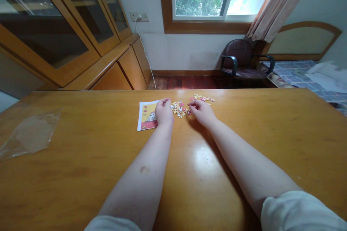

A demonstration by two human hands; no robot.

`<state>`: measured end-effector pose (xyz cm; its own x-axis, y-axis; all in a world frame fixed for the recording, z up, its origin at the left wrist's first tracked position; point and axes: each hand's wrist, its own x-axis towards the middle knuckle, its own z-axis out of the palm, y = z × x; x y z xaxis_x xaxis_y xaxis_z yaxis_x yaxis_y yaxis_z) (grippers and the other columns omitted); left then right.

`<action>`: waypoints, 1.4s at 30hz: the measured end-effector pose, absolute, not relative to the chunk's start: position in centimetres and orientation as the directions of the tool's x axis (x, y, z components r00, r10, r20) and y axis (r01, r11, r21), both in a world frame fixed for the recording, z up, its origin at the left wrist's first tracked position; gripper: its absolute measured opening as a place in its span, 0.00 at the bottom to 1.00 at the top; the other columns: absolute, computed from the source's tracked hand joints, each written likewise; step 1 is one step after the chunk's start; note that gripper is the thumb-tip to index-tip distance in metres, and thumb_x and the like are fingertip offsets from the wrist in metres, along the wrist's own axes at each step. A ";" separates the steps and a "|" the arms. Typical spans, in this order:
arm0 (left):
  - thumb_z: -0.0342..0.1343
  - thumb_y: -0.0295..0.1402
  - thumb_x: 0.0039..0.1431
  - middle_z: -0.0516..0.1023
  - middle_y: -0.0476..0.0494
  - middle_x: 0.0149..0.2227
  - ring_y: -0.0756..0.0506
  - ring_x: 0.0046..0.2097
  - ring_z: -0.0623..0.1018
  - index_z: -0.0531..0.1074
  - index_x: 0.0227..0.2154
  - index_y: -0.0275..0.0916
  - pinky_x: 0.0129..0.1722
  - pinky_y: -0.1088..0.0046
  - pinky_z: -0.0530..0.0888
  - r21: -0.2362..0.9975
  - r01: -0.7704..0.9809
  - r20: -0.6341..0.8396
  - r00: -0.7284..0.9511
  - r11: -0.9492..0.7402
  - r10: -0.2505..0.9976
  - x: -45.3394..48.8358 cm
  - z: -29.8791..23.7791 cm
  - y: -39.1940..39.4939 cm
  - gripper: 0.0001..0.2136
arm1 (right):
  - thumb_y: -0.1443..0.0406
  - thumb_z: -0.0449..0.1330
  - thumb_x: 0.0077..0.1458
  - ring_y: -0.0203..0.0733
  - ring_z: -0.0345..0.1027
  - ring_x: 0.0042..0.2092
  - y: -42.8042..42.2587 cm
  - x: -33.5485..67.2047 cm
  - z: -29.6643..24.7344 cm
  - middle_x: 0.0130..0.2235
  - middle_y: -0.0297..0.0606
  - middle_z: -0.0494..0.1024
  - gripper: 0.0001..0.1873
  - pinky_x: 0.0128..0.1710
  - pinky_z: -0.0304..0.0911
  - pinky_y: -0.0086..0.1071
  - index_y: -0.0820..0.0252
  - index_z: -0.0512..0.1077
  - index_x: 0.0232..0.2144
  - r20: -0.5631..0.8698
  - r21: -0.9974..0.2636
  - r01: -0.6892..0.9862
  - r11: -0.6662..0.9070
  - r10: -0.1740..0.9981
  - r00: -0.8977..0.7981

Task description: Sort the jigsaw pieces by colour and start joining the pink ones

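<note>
A pile of small jigsaw puzzle pieces (178,109) in yellow, pink and white lies on the table between my two hands. My left hand (164,112) is closed, its thumb and fingers pressed together at the pile's left side; what is in the pinch is too small to make out. It covers the right part of a printed picture sheet (148,116) with a white border, yellow and pink areas and a white cartoon figure. At the pile's right edge, my right hand (202,112) has its fingers bent and brought together; anything between the fingertips cannot be made out.
More puzzle pieces (202,97) are spread just beyond my right hand. A clear plastic bag (31,131) lies on the wooden table (94,158) at the left. Past the far edge stand a glass-door cabinet (92,48), an armchair (240,57) and a bed (295,70).
</note>
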<state>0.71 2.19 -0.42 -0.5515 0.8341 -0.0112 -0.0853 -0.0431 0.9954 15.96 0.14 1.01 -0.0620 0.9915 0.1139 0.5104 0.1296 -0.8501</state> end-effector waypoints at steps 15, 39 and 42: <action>0.55 0.33 0.45 0.74 0.50 0.26 0.50 0.31 0.73 0.73 0.29 0.37 0.36 0.73 0.69 0.991 -0.114 -0.009 -0.555 -0.065 0.832 0.8 -0.4 2.3 0.07 | 0.72 0.53 0.48 0.35 0.69 0.32 -0.1 16.9 1.6 0.30 0.34 0.79 0.13 0.35 0.61 0.27 0.60 0.77 0.30 -0.001 -0.654 0.674 0.342 0.892 -0.453; 0.56 0.33 0.45 0.73 0.50 0.26 0.50 0.29 0.71 0.73 0.29 0.38 0.32 0.74 0.67 0.990 -0.126 -0.018 -0.562 -0.064 0.827 0.7 -0.4 2.2 0.08 | 0.72 0.53 0.49 0.40 0.69 0.40 0.1 17.3 1.9 0.37 0.37 0.80 0.16 0.45 0.60 0.32 0.59 0.77 0.37 0.111 -0.493 0.725 0.481 0.861 -0.495; 0.55 0.34 0.46 0.71 0.52 0.25 0.52 0.26 0.67 0.72 0.30 0.37 0.28 0.76 0.65 0.986 -0.140 -0.007 -0.580 -0.092 0.815 0.7 -0.5 2.3 0.08 | 0.73 0.53 0.47 0.41 0.68 0.41 -0.8 16.1 2.2 0.38 0.38 0.79 0.19 0.47 0.58 0.34 0.58 0.77 0.40 0.109 -0.478 0.627 0.614 0.751 -0.652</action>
<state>0.71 2.34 -0.50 -0.5799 0.8146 -0.0066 -0.1400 -0.0917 0.9859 16.06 -0.79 2.21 -0.6517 0.7506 0.1091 0.6275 0.6144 -0.4783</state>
